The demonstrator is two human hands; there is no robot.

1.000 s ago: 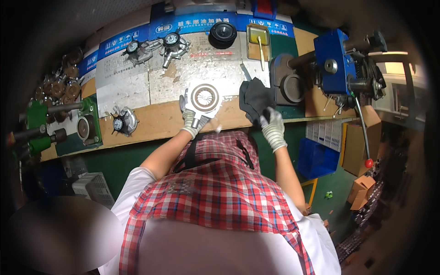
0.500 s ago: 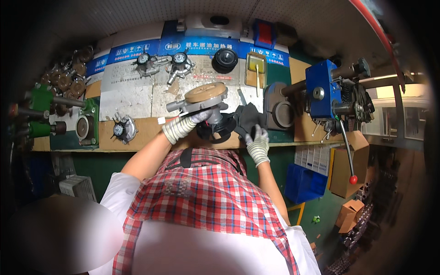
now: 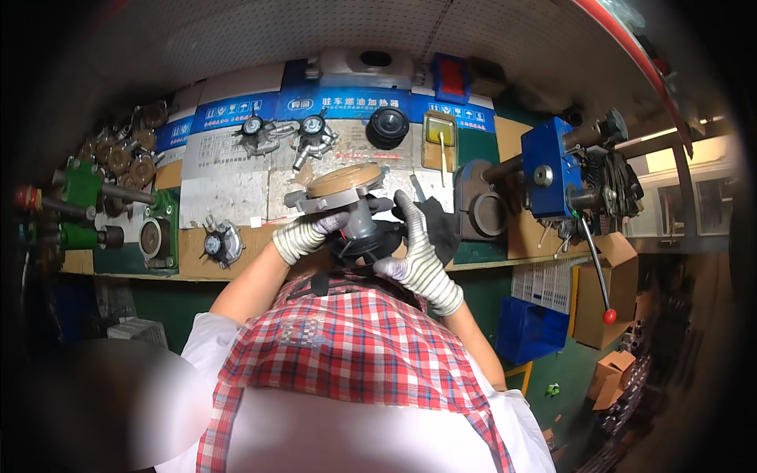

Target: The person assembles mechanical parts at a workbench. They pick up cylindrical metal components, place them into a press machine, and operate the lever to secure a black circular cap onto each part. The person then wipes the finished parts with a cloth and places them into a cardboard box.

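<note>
My left hand (image 3: 306, 236), in a striped glove with grey fingers, is closed round the neck of a grey metal blower assembly (image 3: 362, 220). The piece is held tilted over the front edge of the bench, its tan round disc (image 3: 344, 180) uppermost and a black finned wheel (image 3: 364, 246) at its lower end. My right hand (image 3: 414, 256), gloved alike, stands at the right of that wheel with thumb and fingers spread. Its thumb is close to the wheel; whether they touch, I cannot tell. A black cloth (image 3: 443, 229) lies on the bench just beyond the right hand.
Behind lie two metal pump-like parts (image 3: 314, 135), a black round part (image 3: 387, 128) and a tray of yellow paste with a brush (image 3: 439, 132). Another such part (image 3: 221, 243) lies front left. A green machine (image 3: 162, 229) stands left, a blue lever press (image 3: 550, 168) right.
My right hand has left the black cloth and moved left to the wheel, its fingers now spread. The blower assembly stays in my left hand, slightly shifted.
</note>
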